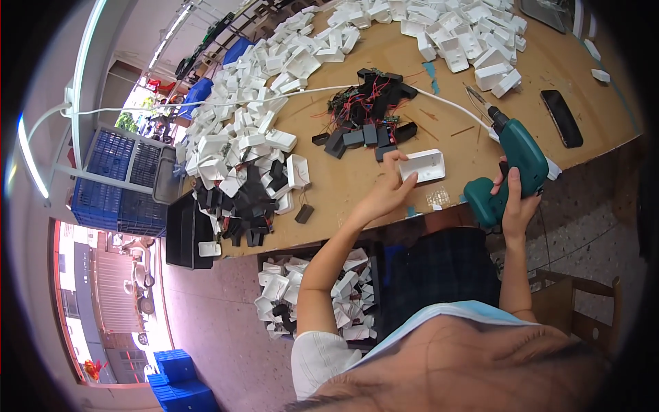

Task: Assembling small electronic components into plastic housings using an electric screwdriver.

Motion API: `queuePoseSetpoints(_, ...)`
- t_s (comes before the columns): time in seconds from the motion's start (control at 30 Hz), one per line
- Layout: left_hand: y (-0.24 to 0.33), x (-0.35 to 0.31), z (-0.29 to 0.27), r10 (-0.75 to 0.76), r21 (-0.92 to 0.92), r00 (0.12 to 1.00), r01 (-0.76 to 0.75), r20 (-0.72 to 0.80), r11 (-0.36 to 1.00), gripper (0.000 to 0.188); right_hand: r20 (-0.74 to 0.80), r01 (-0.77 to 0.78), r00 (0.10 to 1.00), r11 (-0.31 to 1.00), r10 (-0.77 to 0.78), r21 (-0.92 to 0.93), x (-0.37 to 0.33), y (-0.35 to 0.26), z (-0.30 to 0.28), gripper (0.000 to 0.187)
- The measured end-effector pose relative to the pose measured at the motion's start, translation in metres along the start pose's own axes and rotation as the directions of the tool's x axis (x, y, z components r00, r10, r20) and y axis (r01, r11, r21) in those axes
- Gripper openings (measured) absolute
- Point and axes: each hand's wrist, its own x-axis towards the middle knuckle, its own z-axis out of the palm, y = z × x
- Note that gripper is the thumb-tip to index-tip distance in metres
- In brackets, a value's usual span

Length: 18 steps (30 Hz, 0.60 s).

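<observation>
My left hand pinches the left end of a white rectangular plastic case, which lies open side up near the table's front edge. Fingers and thumb lie on either side of that end. In my right hand is a green pistol-shaped power tool, its thin metal tip pointing away over the table, up and left of the body. Beyond the case lies a heap of small black boxes tangled with red wires and little circuit boards. What touches the tool's trigger is partly hidden.
White cases pile along the left and far side, with another heap at the far right. A black phone lies right of the tool. A white cable crosses the table. Below stands a crate of white cases.
</observation>
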Motion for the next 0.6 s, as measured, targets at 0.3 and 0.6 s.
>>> queuePoseSetpoints(0.3,-0.002,0.003,0.027,0.311,0.777,0.942,-0.102,-0.125,0.622,0.031,-0.052,0.021,0.998,0.999,-0.023,-0.034,-0.017,-0.013,-0.016,0.036)
queuePoseSetpoints(0.6,0.033,0.0,-0.013,0.229,0.273,0.957,-0.176,-0.176,0.946,0.016,-0.045,0.027,0.999,0.996,-0.031,-0.081,-0.021,-0.008,-0.028,0.034)
